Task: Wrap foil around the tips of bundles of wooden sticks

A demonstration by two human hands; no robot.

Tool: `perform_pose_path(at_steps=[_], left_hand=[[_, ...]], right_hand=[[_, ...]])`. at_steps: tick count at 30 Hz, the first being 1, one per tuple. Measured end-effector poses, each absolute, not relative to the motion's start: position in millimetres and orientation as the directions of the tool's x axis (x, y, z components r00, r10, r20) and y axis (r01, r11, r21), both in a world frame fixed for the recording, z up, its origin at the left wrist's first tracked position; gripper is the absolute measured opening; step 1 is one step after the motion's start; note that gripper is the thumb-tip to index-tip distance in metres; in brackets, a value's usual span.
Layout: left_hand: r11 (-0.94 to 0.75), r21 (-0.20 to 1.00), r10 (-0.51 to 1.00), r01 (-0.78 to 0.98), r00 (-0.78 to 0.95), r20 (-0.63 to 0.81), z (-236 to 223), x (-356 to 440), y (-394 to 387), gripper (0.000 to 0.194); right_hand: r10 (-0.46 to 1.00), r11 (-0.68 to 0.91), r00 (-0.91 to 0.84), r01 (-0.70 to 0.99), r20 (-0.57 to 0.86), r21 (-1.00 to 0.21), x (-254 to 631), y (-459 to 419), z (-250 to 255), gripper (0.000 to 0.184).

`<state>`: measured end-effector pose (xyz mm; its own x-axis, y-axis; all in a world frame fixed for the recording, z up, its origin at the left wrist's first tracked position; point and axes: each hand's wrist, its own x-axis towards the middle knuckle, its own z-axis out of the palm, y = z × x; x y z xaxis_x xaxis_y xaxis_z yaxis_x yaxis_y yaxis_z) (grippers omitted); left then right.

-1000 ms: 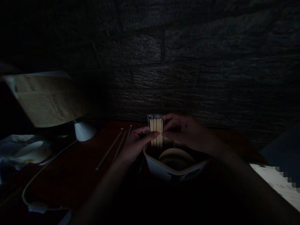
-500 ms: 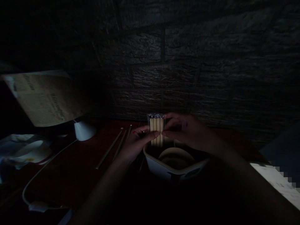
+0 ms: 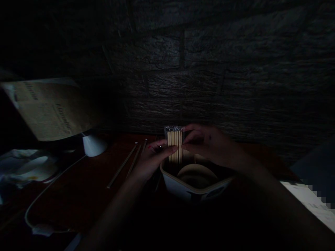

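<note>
A bundle of pale wooden sticks, like chopsticks, in a clear plastic wrapper (image 3: 174, 137) stands upright over the near box. My left hand (image 3: 154, 157) grips it from the left, thumb across the front and fingers behind. At its right edge, my right hand (image 3: 209, 143) closes thumb and fingers on the wrapper. Just below is a white box (image 3: 180, 188) with a tan rim, and a round beige thing (image 3: 196, 170) sits inside. Whether the lower ends of the sticks touch the box is hidden.
Several thin rods (image 3: 123, 165) lie left of my left hand on the dark reddish table (image 3: 78, 188). A lamp with a printed shade (image 3: 49, 108) stands at the left, its white cord (image 3: 34, 202) running forward. Behind rises a stone-block wall (image 3: 162, 83). Pale paper (image 3: 309, 202) shows at right.
My right thumb has slid slightly right, from the front of the sticks to their right edge. The left hand and the bundle stay nearly still.
</note>
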<state>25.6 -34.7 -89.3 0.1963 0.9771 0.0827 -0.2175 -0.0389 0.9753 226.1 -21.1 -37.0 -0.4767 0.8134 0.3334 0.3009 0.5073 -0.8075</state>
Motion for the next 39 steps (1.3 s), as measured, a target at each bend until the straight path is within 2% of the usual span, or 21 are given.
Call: perform_pose_path(at_steps=[39], left_hand=[[0.003,0.971,0.987,-0.238,0.159,0.036,-85.8,27.8,-37.5,0.035]], right_hand=[[0.825,0.470,-0.491,0.324,0.279,-0.821,228.1,-21.8,-36.4,0.033]])
